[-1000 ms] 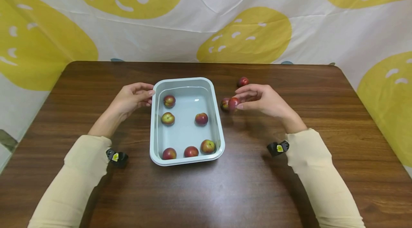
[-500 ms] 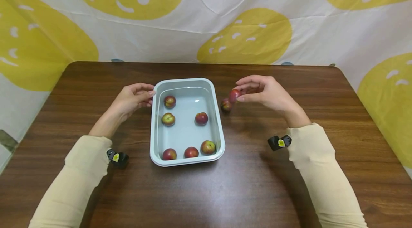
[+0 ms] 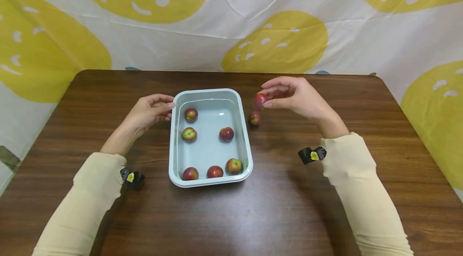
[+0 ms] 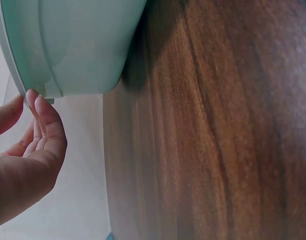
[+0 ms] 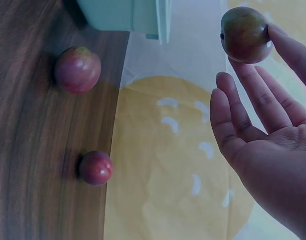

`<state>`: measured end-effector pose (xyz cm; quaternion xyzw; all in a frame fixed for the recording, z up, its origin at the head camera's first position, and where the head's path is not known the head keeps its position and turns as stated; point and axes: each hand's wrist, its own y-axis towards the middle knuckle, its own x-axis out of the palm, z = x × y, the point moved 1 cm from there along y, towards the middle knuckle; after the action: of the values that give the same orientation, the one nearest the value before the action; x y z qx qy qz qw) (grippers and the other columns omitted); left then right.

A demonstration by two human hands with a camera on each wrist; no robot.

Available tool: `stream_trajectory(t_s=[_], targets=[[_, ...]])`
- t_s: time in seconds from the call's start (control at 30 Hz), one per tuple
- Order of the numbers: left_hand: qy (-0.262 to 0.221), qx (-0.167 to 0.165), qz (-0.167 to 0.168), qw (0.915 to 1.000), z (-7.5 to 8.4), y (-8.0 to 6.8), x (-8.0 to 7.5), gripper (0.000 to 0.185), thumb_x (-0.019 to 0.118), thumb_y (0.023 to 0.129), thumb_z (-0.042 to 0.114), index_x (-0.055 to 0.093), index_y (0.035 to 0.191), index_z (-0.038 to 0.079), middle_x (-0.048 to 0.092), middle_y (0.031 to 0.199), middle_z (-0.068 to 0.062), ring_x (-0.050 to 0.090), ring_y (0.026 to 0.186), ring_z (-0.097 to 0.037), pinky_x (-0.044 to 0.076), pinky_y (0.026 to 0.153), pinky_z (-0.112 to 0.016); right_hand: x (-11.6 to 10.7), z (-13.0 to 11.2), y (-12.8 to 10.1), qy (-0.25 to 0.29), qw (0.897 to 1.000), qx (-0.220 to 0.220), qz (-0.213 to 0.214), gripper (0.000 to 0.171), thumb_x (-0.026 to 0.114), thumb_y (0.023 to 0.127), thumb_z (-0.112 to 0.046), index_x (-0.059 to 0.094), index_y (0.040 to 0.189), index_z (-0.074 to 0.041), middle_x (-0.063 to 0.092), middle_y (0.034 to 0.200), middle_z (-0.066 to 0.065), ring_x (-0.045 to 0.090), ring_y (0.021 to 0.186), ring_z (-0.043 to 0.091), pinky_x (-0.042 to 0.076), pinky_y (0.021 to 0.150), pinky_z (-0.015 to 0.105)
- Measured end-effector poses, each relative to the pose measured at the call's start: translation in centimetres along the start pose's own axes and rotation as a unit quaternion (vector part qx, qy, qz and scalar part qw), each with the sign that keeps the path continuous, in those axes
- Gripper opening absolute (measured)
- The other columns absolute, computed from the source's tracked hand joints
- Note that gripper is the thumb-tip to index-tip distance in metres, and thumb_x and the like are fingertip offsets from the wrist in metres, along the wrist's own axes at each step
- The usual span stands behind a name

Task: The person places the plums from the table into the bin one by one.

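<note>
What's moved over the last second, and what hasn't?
The right hand pinching a red fruit lifted it off the table, up and away from the fruit beside the tub. The left hand stayed at the tub's rim; the six fruits inside did not move.

in the head view the right hand [image 3: 296, 97] covers the fruit lying on the desk [image 3: 275, 207] behind its fingers [image 3: 272, 87]; that fruit [image 5: 95, 168] shows only in the right wrist view. the held fruit [image 3: 259, 100] is partly covered by the fingertips, and which fingers touch it is hard to tell. in the left wrist view the tray [image 4: 68, 45] is cut off by the top and left edges, its inside out of sight, and the left hand [image 4: 23, 160] is cut by the left edge. whether those fingers [image 4: 45, 117] touch the rim or stop just beside it cannot be told. the right wrist view cuts the palm at the bottom edge.
</note>
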<state>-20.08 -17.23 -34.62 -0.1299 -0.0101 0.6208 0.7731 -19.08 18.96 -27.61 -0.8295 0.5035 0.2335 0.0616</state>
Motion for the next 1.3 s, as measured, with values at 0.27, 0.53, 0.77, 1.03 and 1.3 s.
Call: stream_trajectory(t_s=[0.27,0.53,0.77,1.03,1.3], targets=[[0.001,0.003,-0.002,1.0,-0.1,0.1,0.0,0.042,0.059,0.09,0.016,0.045,0.122,-0.009,0.063,0.083,0.001,0.059,0.071,-0.01,0.053,0.076,-0.031,0.3,-0.7,0.6,0.003,1.0,0.015,0.008,0.04,0.072,0.077,-0.003,0.058,0.113,0.005,0.068,0.097,0.008,0.063,0.09,0.018,0.05,0.073,0.025],[0.001,0.003,-0.002,1.0,0.0,0.1,0.0,0.043,0.059,0.09,0.016,0.045,0.122,-0.008,0.063,0.084,0.0,0.059,0.071,-0.01,0.053,0.075,-0.031,0.8,-1.6,1.2,0.008,1.0,0.022,-0.003,0.039,0.073,0.077,-0.005,0.059,0.112,0.002,0.067,0.1,0.009,0.063,0.089,0.02,0.051,0.073,0.027],[0.003,0.003,-0.003,1.0,-0.1,0.2,0.0,0.044,0.059,0.089,0.017,0.045,0.122,-0.008,0.063,0.084,-0.001,0.059,0.071,-0.01,0.053,0.075,-0.03,1.5,-2.6,1.9,-0.002,1.0,0.003,-0.018,0.038,0.072,0.077,-0.003,0.059,0.112,0.002,0.066,0.101,0.01,0.063,0.09,0.018,0.051,0.073,0.026],[0.005,0.001,-0.002,1.0,-0.1,0.1,0.0,0.043,0.06,0.089,0.017,0.046,0.122,-0.008,0.063,0.084,-0.001,0.059,0.07,-0.01,0.053,0.076,-0.031,2.6,-3.6,2.5,0.009,0.999,0.004,-0.032,0.039,0.073,0.076,-0.004,0.059,0.111,0.002,0.066,0.1,0.01,0.063,0.091,0.02,0.051,0.077,0.028],[0.0,0.003,-0.004,1.0,-0.1,0.1,0.1,0.043,0.06,0.089,0.017,0.046,0.122,-0.007,0.063,0.084,-0.001,0.059,0.07,-0.011,0.053,0.076,-0.031,3.9,-4.1,2.9,-0.003,0.999,0.015,-0.044,0.04,0.074,0.075,-0.005,0.06,0.112,0.001,0.066,0.099,0.009,0.062,0.091,0.018,0.051,0.076,0.029]])
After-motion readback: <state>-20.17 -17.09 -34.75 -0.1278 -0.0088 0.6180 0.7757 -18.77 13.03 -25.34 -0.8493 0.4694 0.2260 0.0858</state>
